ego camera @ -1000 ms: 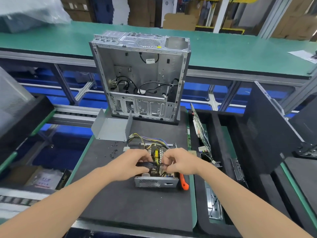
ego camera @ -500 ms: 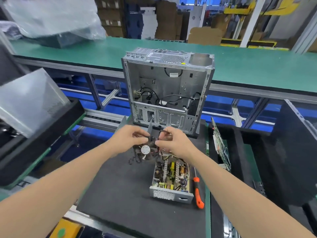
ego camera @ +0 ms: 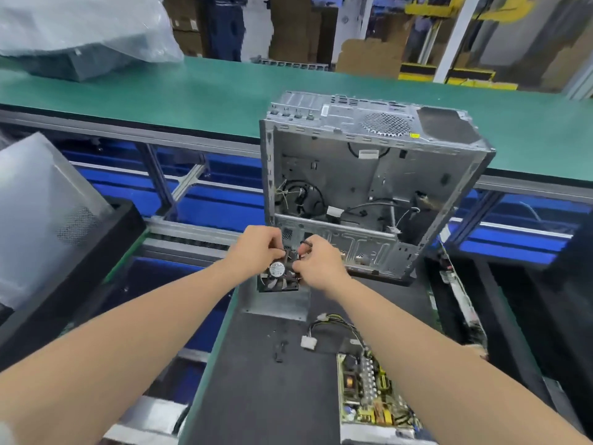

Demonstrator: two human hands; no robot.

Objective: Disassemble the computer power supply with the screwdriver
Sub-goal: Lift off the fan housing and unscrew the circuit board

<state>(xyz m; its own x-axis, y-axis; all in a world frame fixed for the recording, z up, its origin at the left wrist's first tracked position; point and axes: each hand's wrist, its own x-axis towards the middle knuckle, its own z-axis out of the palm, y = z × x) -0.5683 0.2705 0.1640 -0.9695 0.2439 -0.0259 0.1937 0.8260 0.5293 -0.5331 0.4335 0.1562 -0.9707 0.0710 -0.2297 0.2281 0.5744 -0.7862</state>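
The left hand [ego camera: 256, 252] and right hand [ego camera: 318, 262] grip the fan [ego camera: 279, 283] — hub label [ego camera: 277, 269] illegible.

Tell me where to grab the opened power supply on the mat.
Take the power supply by its outer metal walls, left side and near end, coming down from above. Its top is open with the crowded board exposed, and wires leave the far end, so both look poor to pinch. The left hand and right hand hold the fan now.
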